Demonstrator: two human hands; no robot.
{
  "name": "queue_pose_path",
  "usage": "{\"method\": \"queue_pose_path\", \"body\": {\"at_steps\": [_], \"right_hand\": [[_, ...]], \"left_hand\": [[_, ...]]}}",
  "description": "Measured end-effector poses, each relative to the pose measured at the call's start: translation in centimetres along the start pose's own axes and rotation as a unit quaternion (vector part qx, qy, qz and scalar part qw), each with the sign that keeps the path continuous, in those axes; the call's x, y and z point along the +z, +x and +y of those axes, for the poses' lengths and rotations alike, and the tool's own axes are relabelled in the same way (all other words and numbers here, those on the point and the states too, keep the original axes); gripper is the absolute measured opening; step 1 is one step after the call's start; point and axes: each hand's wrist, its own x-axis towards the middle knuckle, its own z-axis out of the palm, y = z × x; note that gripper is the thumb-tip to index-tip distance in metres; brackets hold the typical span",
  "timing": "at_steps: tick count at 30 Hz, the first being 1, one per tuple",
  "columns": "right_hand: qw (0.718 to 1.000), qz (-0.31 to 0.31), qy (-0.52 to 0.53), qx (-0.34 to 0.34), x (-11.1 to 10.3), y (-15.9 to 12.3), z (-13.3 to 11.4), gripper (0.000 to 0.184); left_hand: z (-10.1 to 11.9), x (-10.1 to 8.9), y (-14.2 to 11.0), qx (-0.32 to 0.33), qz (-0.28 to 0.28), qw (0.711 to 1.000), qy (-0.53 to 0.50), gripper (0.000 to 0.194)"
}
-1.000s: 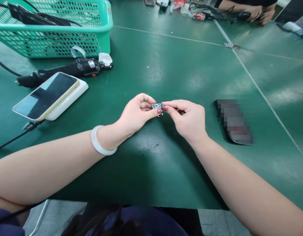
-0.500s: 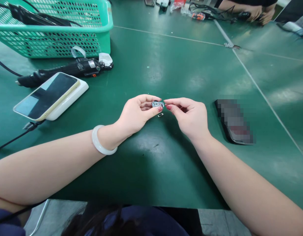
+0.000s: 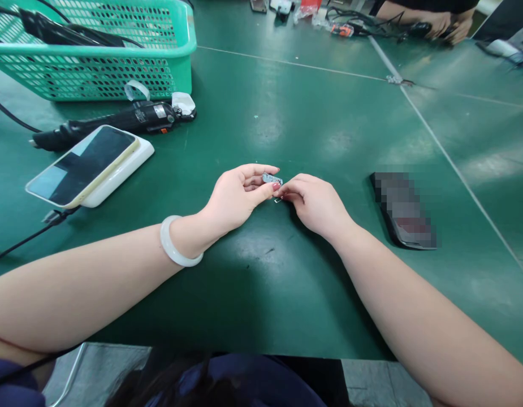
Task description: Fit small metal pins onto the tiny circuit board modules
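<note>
My left hand (image 3: 238, 195) pinches a small grey part (image 3: 271, 179) with fine detail on its face, holding it between thumb and fingers just above the table. The other fingers of this hand curl behind the part. Close against the left thumb, my right hand (image 3: 314, 200) has its fingers closed at a tiny white-rimmed rectangular piece (image 3: 279, 200). The right fingertips cover some of that piece, so the exact grip is partly hidden.
A black electric screwdriver (image 3: 117, 120) lies at left, in front of a green basket (image 3: 189, 51). Nearer is a phone (image 3: 81, 167) on a white block (image 3: 117, 172). A dark pixelated device (image 3: 403, 212) lies at right. Another person's hands (image 3: 445, 25) are at the far edge.
My right hand has moved down and left, from beside the grey part to the tiny rectangular piece below it. The left hand still holds the grey part, nearly in place.
</note>
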Motion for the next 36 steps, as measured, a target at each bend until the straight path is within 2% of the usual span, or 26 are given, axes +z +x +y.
{"method": "queue_pose_path", "body": {"at_steps": [2, 8, 14, 20, 25, 29, 33, 36], "right_hand": [[1.000, -0.005, -0.002, -0.014, -0.1, -0.1, -0.1, 0.023], [1.000, -0.005, -0.017, -0.005, 0.0, 0.0, -0.6, 0.006], [0.999, -0.021, -0.006, -0.029, -0.3, 0.0, -0.2, 0.025], [0.999, -0.036, -0.020, -0.027, -0.3, -0.1, -0.7, 0.015], [0.998, -0.025, 0.026, -0.043, -0.2, 0.0, -0.4, 0.030], [0.998, 0.016, 0.059, -0.012, -0.6, -0.1, 0.3, 0.031], [0.997, 0.054, -0.001, 0.058, -0.7, -0.2, 0.2, 0.009], [0.995, 0.041, -0.037, 0.085, -0.6, -0.2, 0.0, 0.005]], "left_hand": [[-0.1, 0.0, 0.0, -0.001, -0.001, 1.000, 0.000, 0.031], [-0.2, -0.1, 0.1, -0.004, -0.010, 1.000, -0.010, 0.030], [-0.1, -0.1, 0.1, -0.027, -0.021, 0.999, -0.003, 0.027], [0.0, -0.1, 0.2, -0.043, -0.015, 0.999, 0.002, 0.023], [0.0, 0.0, 0.2, -0.053, -0.017, 0.998, 0.018, 0.020], [-0.2, 0.0, 0.3, -0.054, -0.012, 0.998, 0.023, 0.020], [-0.4, -0.1, 0.3, -0.053, -0.013, 0.998, 0.026, 0.020], [-0.4, 0.0, 0.4, -0.052, -0.016, 0.998, 0.024, 0.020]]}}
